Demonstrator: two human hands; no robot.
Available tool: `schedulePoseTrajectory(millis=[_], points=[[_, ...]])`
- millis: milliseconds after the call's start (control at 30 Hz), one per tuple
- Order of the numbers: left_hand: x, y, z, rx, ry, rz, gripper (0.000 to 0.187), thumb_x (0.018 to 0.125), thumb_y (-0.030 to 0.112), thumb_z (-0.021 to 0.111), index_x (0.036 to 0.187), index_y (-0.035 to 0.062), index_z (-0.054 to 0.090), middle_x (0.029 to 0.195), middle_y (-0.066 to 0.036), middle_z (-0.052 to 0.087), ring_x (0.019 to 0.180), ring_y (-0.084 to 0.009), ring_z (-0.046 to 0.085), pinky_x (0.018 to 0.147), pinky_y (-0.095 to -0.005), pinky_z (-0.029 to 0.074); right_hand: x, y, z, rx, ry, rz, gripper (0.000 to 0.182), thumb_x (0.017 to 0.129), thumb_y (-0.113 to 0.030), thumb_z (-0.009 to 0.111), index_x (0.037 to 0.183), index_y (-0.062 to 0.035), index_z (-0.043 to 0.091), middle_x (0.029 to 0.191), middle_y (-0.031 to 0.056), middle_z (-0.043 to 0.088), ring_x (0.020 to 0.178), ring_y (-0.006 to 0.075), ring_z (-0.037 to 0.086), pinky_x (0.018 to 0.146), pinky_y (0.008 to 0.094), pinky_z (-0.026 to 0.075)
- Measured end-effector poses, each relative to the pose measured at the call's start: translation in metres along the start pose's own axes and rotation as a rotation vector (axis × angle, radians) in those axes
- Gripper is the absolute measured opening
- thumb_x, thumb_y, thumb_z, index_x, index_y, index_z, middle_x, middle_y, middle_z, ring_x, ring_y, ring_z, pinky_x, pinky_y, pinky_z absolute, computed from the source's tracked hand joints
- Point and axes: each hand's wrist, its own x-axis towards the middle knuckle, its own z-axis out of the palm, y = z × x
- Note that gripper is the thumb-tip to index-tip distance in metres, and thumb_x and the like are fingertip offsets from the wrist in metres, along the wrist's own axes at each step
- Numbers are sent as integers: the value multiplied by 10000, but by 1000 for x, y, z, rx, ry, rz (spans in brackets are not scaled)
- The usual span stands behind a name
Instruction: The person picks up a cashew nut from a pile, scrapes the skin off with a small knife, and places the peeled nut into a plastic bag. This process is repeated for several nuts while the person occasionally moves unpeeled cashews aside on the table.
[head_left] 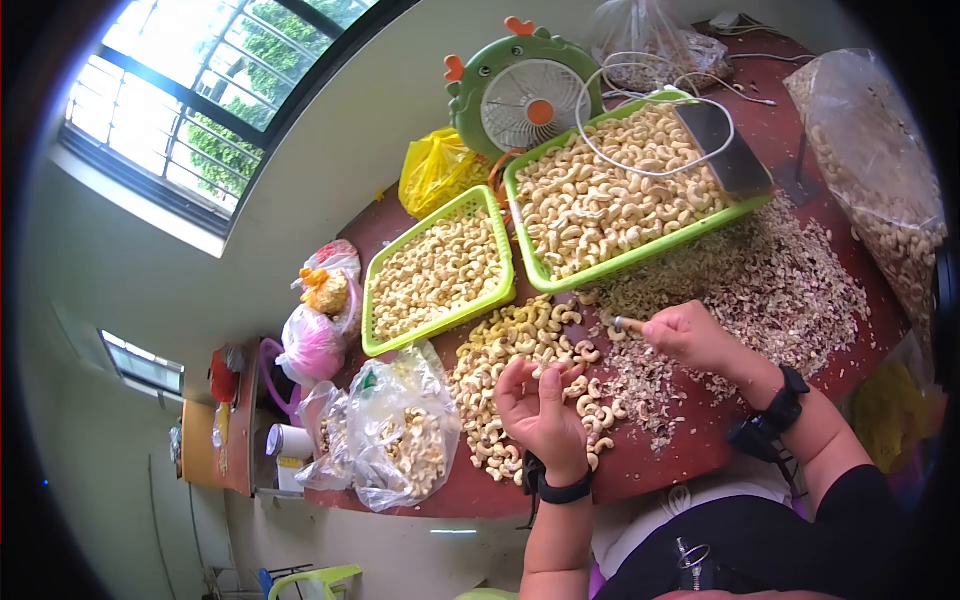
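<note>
The left hand (541, 408) is hovering palm up over the loose cashews (520, 345) on the table (650, 465), fingers curled together, seemingly pinching one nut. The right hand (690, 335) is closing its fingers on a small peeling tool (628, 324). It seems best to be keeping the nut steady and scraping gently, letting the skins (780, 280) fall away from the green baskets (440, 275).

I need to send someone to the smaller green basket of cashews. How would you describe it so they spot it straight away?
Start at the dragon-shaped green desk fan at the far edge of the red table. Two green baskets lie in front of it; take the smaller basket, beside the yellow bag. Unlike the larger basket, it has no white cable or metal scoop lying in it.
</note>
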Motion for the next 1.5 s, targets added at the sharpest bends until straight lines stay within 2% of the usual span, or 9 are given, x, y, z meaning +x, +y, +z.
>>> schedulePoseTrajectory(millis=[200,333,467,600,700,867,1033,1400,1500], points=[[8,26,2,306,82,277,355,735,-86,541,1055,7,419,893,-58,469,775,-112,494,600,-267,530,3,10,-1,-79,96,-98,355,810,-257,500,562,-4,503,466,-3,425,438,64,365,411,258,301],[3,60,9,437,35,620,337,743,-78,543,1029,5,385,894,-81,450,727,-123,500,600,-255,514,0,2,-4,-104,121,-137,345,805,-247,498,569,4,504,474,11,436,441,76,373,420,262,310],[34,104,14,602,44,1208,262,768,-17,548,997,12,424,917,-104,456,702,-138,507,587,-231,471,-1,-2,-5,-107,119,-142,349,805,-249,502,573,12,502,476,25,441,446,83,382,422,269,313],[99,86,-5,849,48,650,208,737,16,610,923,-6,519,961,-96,501,763,-155,536,623,-228,475,-5,-4,-5,-135,161,-201,353,805,-248,509,573,18,493,474,33,419,447,81,370,421,273,303],[91,63,-22,871,65,560,204,735,36,624,918,-4,542,882,-70,541,745,-145,543,602,-233,475,-4,-5,-9,-108,153,-172,352,811,-250,511,581,17,498,467,21,394,448,73,341,421,268,301],[76,13,-17,1117,-376,271,40,732,32,578,754,-1,589,759,-96,575,654,-175,562,574,-260,454,-2,-1,-8,-121,142,-158,355,813,-261,519,587,13,513,467,13,410,447,65,342,418,266,304],[77,-50,-11,1334,-728,467,125,689,22,552,800,10,608,756,-130,557,729,-287,514,667,-367,419,-2,-2,-8,-135,122,-98,353,809,-275,529,605,13,529,474,20,429,452,65,357,427,260,321],[69,-63,-15,1543,-788,414,128,673,66,563,797,46,589,790,-127,525,739,-278,507,665,-384,382,-1,0,-3,-195,99,-71,355,806,-269,528,583,7,513,462,15,398,448,68,334,421,267,299],[67,-60,-15,1404,-707,407,179,677,33,550,851,27,592,767,-117,527,719,-277,509,636,-379,401,0,0,-1,-173,110,-74,356,807,-270,527,582,5,513,463,12,392,450,69,330,420,265,293]])
